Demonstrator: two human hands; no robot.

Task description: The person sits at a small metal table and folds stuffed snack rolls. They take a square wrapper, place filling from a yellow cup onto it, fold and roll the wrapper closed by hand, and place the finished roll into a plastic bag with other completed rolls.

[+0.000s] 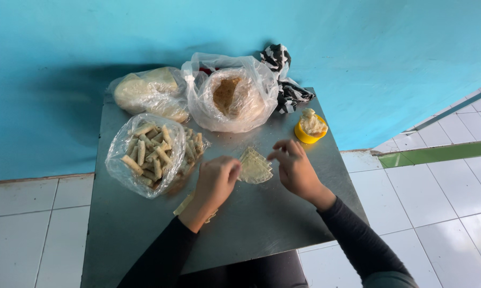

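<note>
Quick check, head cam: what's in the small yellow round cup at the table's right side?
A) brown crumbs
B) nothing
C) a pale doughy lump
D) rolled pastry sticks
C: the small yellow round cup holds a pale doughy lump heaped above its rim; the rolled sticks sit in the clear plastic bag on the left of the grey metal table.

Dull grey sheet metal on the desk [283, 224], smooth with a faint sheen. Behind the desk, matt painted wall [91, 32]; below it, glossy white floor tiles [443, 197]. On the desk: thin, crinkled clear plastic bags [144, 154], shiny in the folds; a glossy yellow plastic cup [306, 136]; pale, papery wrapper sheets [255, 167], finely textured. Matt black cloth sleeves [358, 240].
</note>
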